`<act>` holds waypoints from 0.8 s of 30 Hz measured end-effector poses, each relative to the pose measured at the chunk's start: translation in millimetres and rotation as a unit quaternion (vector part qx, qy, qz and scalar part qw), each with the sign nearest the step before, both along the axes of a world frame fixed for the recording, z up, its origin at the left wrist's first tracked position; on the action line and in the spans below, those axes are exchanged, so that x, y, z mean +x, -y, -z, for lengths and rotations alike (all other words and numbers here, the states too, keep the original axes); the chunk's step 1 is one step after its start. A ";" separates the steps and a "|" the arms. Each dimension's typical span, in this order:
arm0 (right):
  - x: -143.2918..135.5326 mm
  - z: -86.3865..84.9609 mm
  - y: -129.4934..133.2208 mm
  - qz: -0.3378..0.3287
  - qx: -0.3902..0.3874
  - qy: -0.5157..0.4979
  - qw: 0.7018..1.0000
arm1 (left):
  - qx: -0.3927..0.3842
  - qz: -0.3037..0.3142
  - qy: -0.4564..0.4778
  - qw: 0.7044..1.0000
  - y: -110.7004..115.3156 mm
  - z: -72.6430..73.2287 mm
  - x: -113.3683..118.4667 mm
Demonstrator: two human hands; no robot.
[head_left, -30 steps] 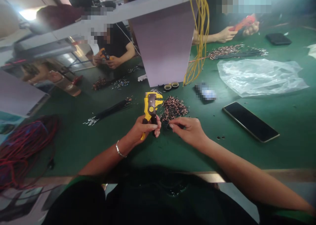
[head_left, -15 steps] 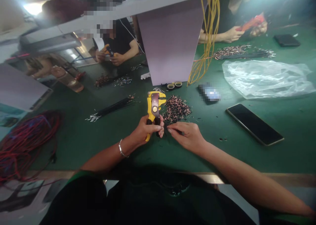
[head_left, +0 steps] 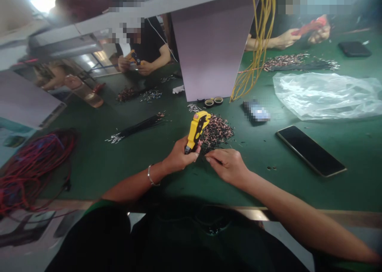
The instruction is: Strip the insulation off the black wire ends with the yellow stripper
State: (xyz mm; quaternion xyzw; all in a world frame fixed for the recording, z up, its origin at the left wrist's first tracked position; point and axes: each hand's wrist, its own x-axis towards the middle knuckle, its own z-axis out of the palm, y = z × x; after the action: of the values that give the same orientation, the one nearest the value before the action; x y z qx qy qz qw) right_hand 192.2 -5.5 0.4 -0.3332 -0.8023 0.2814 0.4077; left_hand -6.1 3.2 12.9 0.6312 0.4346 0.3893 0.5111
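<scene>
My left hand (head_left: 180,157) is wrapped around the handles of yellow-and-black wire strippers (head_left: 197,129), whose head points up and away from me. Just right of the tool, my right hand (head_left: 228,165) has its thumb and forefinger pinched together. Whatever lies between those fingertips is too small to make out. Beyond both hands is a heap of short black wires with bare copper ends (head_left: 217,131), partly hidden by the strippers. A bundle of longer black wires (head_left: 139,127) lies to the left on the green tabletop (head_left: 143,164).
On the right lie a dark phone (head_left: 310,150), a clear plastic bag (head_left: 325,97) and a pixelated item (head_left: 257,111). Two tape rolls (head_left: 213,102) sit by an upright panel (head_left: 213,57). Yellow wires (head_left: 259,45) hang beside it. Red cables (head_left: 36,170) are coiled left. Co-workers' hands (head_left: 145,67) are across the table.
The wire strippers have turned in my left hand, showing their narrow side and leaning right over the wire heap. My right hand keeps its pinch in nearly the same place. The view has shifted slightly.
</scene>
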 end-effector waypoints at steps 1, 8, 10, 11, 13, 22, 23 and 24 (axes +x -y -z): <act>0.0 1.0 0.3 -0.001 0.005 0.006 1.000 | 0.024 -0.006 -0.028 0.999 0.3 -0.5 0.3; -2.4 7.1 0.0 0.005 -0.009 0.009 1.000 | 0.154 -0.034 -0.139 0.978 0.9 1.0 3.0; -3.3 6.7 -1.2 0.013 -0.046 0.005 0.999 | 0.167 -0.039 -0.151 0.974 0.3 2.2 2.9; -3.6 5.9 -2.0 0.016 -0.070 0.000 0.997 | 0.170 -0.041 -0.151 0.973 -0.2 2.5 2.6; -3.4 3.3 -4.1 0.023 -0.126 -0.020 0.992 | 0.155 -0.041 -0.140 0.977 -1.7 2.5 1.1; 3.8 -13.4 -10.8 0.115 -0.258 -0.194 0.939 | -0.123 0.070 0.192 0.971 -3.6 -8.2 -9.1; 4.6 -15.7 -10.6 0.130 -0.254 -0.211 0.935 | -0.139 0.083 0.217 0.963 -2.7 -9.8 -8.9; 5.3 -17.9 -10.4 0.144 -0.248 -0.226 0.931 | -0.156 0.098 0.237 0.954 -1.9 -11.0 -8.7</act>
State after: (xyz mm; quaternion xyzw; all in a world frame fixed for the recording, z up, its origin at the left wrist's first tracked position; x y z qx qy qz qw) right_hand 197.5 4.9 18.4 -0.4628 -0.5370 0.4775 0.5190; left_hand -14.8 5.1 24.0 0.4726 0.2921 0.4033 0.7271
